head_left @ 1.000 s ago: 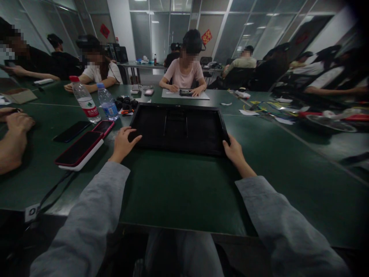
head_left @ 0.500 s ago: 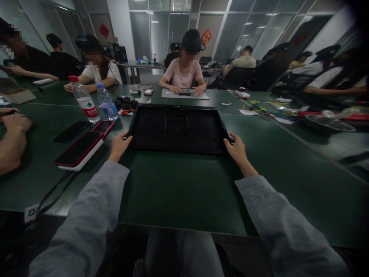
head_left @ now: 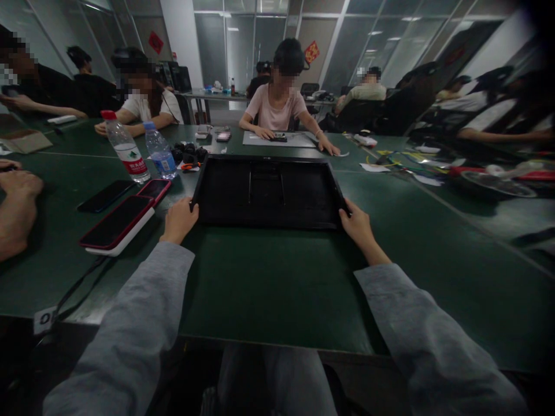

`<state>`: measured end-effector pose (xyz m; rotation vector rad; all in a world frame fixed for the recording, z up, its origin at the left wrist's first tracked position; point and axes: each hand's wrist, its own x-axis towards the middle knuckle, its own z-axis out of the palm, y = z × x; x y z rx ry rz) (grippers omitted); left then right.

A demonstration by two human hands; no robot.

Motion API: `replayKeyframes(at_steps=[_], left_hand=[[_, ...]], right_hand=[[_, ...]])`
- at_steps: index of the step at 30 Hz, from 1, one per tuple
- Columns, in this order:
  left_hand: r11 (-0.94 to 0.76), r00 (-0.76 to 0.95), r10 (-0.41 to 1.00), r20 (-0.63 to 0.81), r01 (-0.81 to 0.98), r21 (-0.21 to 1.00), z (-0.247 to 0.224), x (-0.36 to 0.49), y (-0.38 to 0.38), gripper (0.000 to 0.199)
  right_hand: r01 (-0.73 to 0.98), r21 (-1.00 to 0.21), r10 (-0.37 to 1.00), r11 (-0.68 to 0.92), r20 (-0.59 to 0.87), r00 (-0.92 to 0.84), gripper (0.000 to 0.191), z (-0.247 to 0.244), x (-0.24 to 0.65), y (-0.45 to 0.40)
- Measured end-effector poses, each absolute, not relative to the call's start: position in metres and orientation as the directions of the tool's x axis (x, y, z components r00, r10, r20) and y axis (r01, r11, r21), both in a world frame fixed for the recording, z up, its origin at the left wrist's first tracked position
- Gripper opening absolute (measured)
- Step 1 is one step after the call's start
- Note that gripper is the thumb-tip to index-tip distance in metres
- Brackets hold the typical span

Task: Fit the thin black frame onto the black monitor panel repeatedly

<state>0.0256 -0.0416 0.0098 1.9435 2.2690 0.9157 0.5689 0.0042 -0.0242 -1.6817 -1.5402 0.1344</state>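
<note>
A wide black rectangular tray-like panel [head_left: 225, 199] with a raised rim lies on the green table in front of me. Two thin lines and a darker rectangular recess show in its middle. Its left near corner is gripped by my left hand [head_left: 179, 221], thumb on the rim and fingers curled round the outside. On the opposite side my right hand [head_left: 358, 223] holds the right rim the same way. The fingertips behind the rim are partly hidden.
Left of the panel are a red-cased phone [head_left: 117, 222] on a white block, a dark phone [head_left: 106, 196] and two bottles, one red-capped [head_left: 132, 153], one blue-capped [head_left: 160, 153]. Cables [head_left: 394, 159] lie to the right. A person [head_left: 280, 104] sits opposite; another person's hand [head_left: 19, 188] is at left.
My hands and the panel have barely moved. The person opposite has stretched one arm out toward a small white piece on the table.
</note>
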Motion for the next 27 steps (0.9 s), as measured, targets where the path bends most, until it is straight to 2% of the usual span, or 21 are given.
replayKeyframes(at_steps=[11,15,21,27], left_hand=[[0.123,-0.261,0.907,0.331,0.915,0.385,0.016,0.033,-0.048,0.038],[0.116,-0.272,0.898,0.345,0.904,0.411,0.010,0.031,-0.044,0.039],[0.223,-0.356,0.912,0.205,0.848,0.481,0.009,0.027,-0.037,0.049],[0.278,-0.392,0.910,0.136,0.818,0.503,0.015,0.028,-0.035,0.053]], right_hand=[[0.793,-0.606,0.881,0.059,0.405,0.244,0.051,-0.021,0.571,0.004],[0.798,-0.597,0.874,0.078,0.426,0.233,0.051,-0.026,0.575,0.007],[0.756,-0.639,0.852,0.142,0.468,0.236,0.054,-0.034,0.576,0.011],[0.808,-0.578,0.842,0.117,0.490,0.228,0.060,-0.032,0.579,0.015]])
